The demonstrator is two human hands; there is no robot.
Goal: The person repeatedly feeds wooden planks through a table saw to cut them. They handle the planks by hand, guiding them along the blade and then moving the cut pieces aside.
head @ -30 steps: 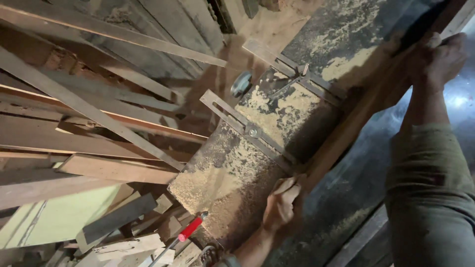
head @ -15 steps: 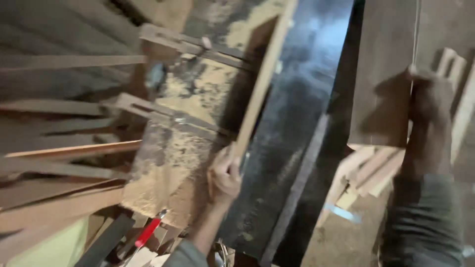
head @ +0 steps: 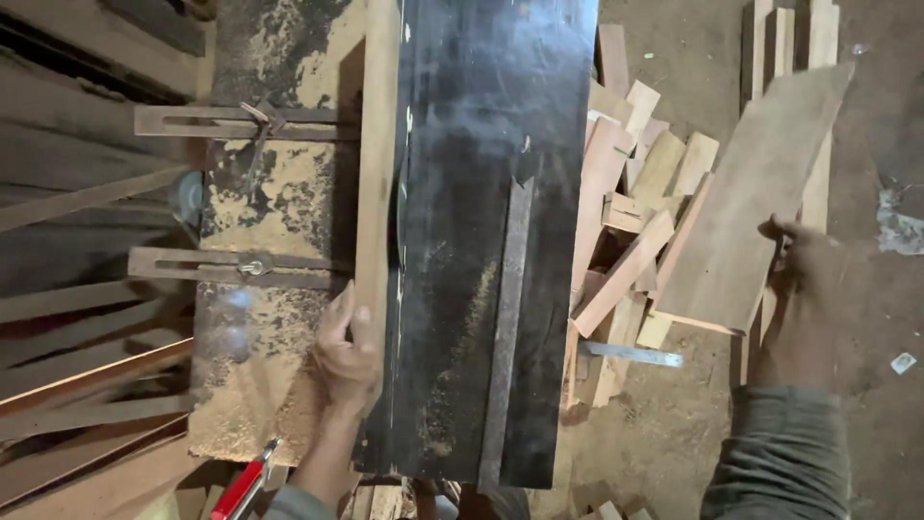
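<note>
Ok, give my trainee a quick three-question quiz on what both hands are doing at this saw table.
1. True or false: the left hand rests on the long pale wooden strip lying on the sawdust-covered saw table.
2. What does the right hand hold? A) flat brown wooden board B) red-handled tool
3. Which side of the table has the pile of short wood offcuts?
Key: 1 true; 2 A; 3 right.

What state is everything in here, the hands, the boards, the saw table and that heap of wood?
Left hand: gripping the long strip, on the table.
Long strip: lying flat along the table.
Right hand: holding the wide board off to the side.
Wide board: lifted, tilted above the offcuts.
Saw table: dark top, sawdust-covered on its left.
Offcuts: heaped loosely on the floor.
</note>
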